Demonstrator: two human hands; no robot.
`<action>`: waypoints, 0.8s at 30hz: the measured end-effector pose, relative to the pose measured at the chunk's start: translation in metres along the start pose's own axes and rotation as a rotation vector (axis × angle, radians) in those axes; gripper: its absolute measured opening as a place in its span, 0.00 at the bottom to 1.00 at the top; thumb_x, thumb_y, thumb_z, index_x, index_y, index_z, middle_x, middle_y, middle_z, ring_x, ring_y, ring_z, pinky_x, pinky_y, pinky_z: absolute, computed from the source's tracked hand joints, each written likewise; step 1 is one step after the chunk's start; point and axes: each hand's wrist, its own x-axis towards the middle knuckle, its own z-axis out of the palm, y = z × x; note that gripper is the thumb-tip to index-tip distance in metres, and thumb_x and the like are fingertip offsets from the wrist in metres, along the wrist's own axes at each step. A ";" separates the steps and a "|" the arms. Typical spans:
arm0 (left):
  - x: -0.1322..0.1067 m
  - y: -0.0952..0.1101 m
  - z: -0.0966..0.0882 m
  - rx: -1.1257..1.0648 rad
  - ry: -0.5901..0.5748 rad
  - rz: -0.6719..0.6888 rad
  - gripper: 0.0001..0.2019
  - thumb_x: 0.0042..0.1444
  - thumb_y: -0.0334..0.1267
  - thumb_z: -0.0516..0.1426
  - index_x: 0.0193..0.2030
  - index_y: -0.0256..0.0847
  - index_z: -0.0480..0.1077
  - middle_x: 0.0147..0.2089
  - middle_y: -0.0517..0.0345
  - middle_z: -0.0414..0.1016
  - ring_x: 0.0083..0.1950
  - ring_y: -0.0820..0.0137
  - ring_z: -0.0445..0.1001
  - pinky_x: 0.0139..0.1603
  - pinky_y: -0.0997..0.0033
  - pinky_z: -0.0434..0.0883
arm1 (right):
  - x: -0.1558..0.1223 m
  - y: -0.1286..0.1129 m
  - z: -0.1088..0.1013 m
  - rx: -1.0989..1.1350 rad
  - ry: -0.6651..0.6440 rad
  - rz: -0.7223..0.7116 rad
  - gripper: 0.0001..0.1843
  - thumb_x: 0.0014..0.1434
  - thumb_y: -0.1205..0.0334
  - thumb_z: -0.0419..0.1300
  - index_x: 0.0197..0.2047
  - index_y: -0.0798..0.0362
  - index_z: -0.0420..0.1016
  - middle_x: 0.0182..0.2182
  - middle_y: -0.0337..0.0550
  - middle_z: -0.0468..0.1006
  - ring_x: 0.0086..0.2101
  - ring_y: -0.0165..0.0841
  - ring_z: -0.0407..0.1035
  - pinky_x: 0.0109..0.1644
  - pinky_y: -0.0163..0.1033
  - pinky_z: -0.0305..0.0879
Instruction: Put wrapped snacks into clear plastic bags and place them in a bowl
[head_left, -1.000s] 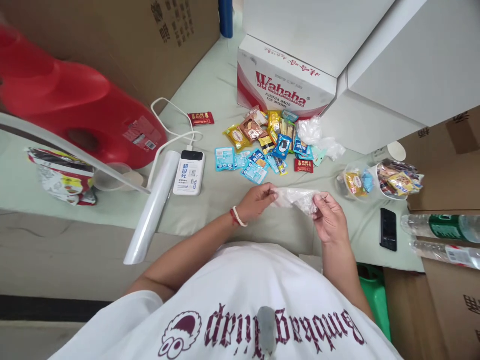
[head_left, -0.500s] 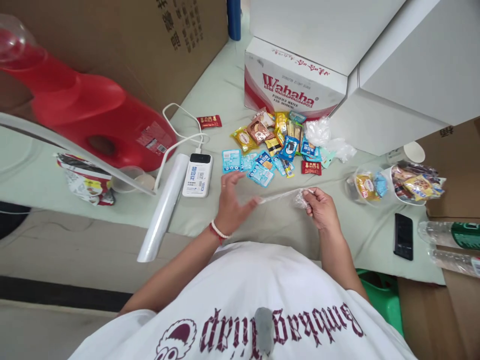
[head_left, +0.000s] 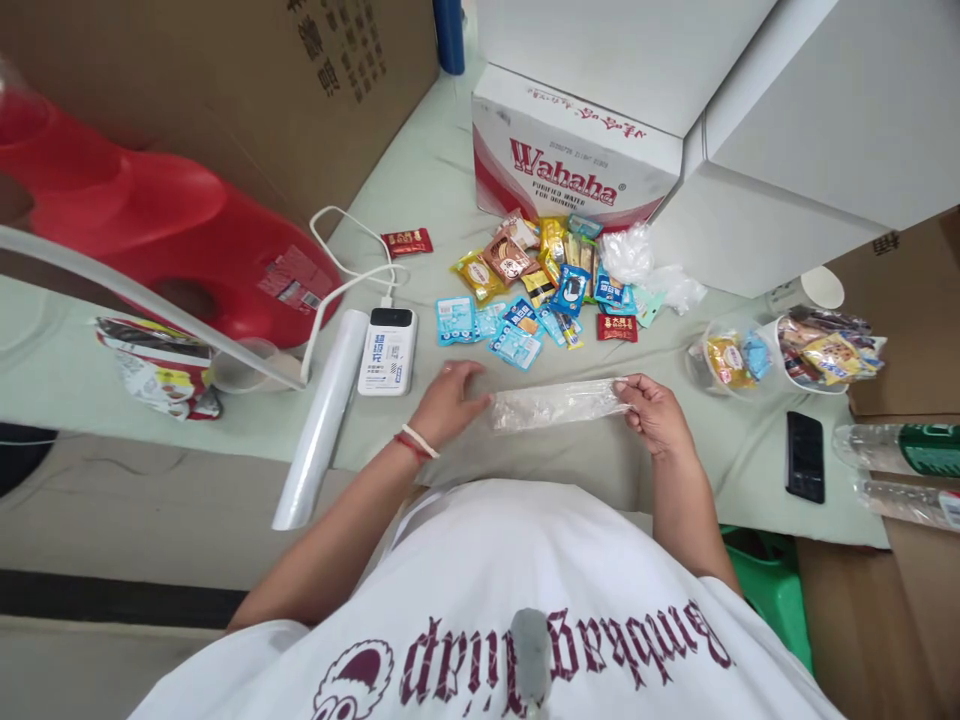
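A clear, flattened strip of plastic, like a bag (head_left: 555, 404), stretches between my two hands above the table's near edge. My right hand (head_left: 654, 412) pinches its right end between thumb and fingers. At the other end, my left hand (head_left: 450, 405) has its thumb against the plastic with the index finger raised apart; the grip beneath is partly hidden. Just beyond lie blue snack packets (head_left: 517, 335), a red packet (head_left: 617, 327) and several other wrapped snacks, with crumpled clear plastic (head_left: 628, 252) beside them.
A plastic-film roll (head_left: 321, 420) and a cabled power bank (head_left: 387, 352) lie left. A red jug (head_left: 180, 225) stands behind them. At right are a snack-filled cup (head_left: 814, 375), a clear cup (head_left: 705, 375), a phone (head_left: 805, 457) and bottles (head_left: 892, 448). A Wahaba-like printed carton (head_left: 574, 150) stands behind.
The plastic, bunched at my right hand and thinly stretched before, now lies spread into a wide flat strip. My left hand has shifted left, my right slightly right.
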 end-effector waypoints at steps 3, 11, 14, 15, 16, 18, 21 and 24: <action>-0.012 0.007 0.003 0.282 0.283 0.295 0.11 0.58 0.39 0.62 0.47 0.41 0.76 0.50 0.47 0.73 0.55 0.56 0.71 0.59 0.49 0.70 | 0.004 0.003 0.005 -0.012 0.004 0.006 0.24 0.39 0.47 0.78 0.32 0.53 0.74 0.19 0.28 0.68 0.13 0.18 0.53 0.13 0.27 0.42; -0.011 -0.011 0.027 0.368 -0.109 0.543 0.16 0.62 0.42 0.60 0.55 0.43 0.76 0.50 0.47 0.75 0.51 0.58 0.71 0.54 0.55 0.70 | 0.010 0.001 0.000 -0.018 0.033 -0.008 0.25 0.38 0.48 0.78 0.32 0.52 0.74 0.19 0.28 0.66 0.13 0.18 0.53 0.13 0.27 0.41; -0.001 -0.026 0.034 0.412 -0.188 0.451 0.09 0.60 0.37 0.60 0.46 0.42 0.80 0.45 0.48 0.77 0.48 0.58 0.73 0.51 0.57 0.70 | 0.012 0.001 -0.002 -0.008 0.038 -0.016 0.25 0.38 0.48 0.79 0.32 0.53 0.74 0.19 0.27 0.66 0.13 0.18 0.52 0.13 0.27 0.41; 0.001 -0.028 0.035 0.401 -0.204 0.414 0.07 0.59 0.35 0.59 0.41 0.42 0.80 0.42 0.49 0.78 0.46 0.60 0.73 0.49 0.59 0.70 | 0.013 0.001 -0.003 0.010 0.044 -0.024 0.26 0.38 0.48 0.79 0.33 0.53 0.74 0.20 0.27 0.66 0.14 0.18 0.52 0.13 0.27 0.42; 0.003 -0.029 0.037 0.372 -0.204 0.369 0.07 0.60 0.34 0.58 0.38 0.42 0.79 0.39 0.51 0.78 0.43 0.61 0.74 0.46 0.61 0.69 | 0.013 0.001 -0.003 0.040 0.049 -0.039 0.26 0.39 0.47 0.78 0.35 0.52 0.75 0.21 0.28 0.68 0.15 0.19 0.55 0.14 0.26 0.46; 0.005 -0.026 0.040 0.278 -0.164 0.261 0.08 0.61 0.35 0.56 0.37 0.41 0.78 0.35 0.54 0.78 0.38 0.65 0.74 0.42 0.65 0.68 | 0.012 0.003 -0.001 0.128 0.063 -0.093 0.29 0.43 0.44 0.76 0.43 0.49 0.75 0.29 0.32 0.75 0.20 0.22 0.65 0.20 0.27 0.60; 0.006 -0.018 0.046 0.117 -0.075 0.114 0.09 0.62 0.41 0.56 0.38 0.41 0.77 0.32 0.58 0.77 0.33 0.68 0.73 0.38 0.68 0.67 | 0.004 0.011 0.009 0.200 0.186 -0.199 0.29 0.48 0.42 0.73 0.48 0.45 0.73 0.42 0.37 0.79 0.29 0.25 0.72 0.28 0.30 0.69; 0.006 -0.010 0.054 0.030 0.001 0.037 0.10 0.62 0.43 0.55 0.37 0.41 0.75 0.30 0.60 0.76 0.31 0.69 0.71 0.36 0.69 0.65 | -0.010 0.026 0.031 0.122 0.232 -0.172 0.24 0.51 0.39 0.70 0.41 0.48 0.73 0.36 0.38 0.79 0.22 0.23 0.64 0.20 0.29 0.57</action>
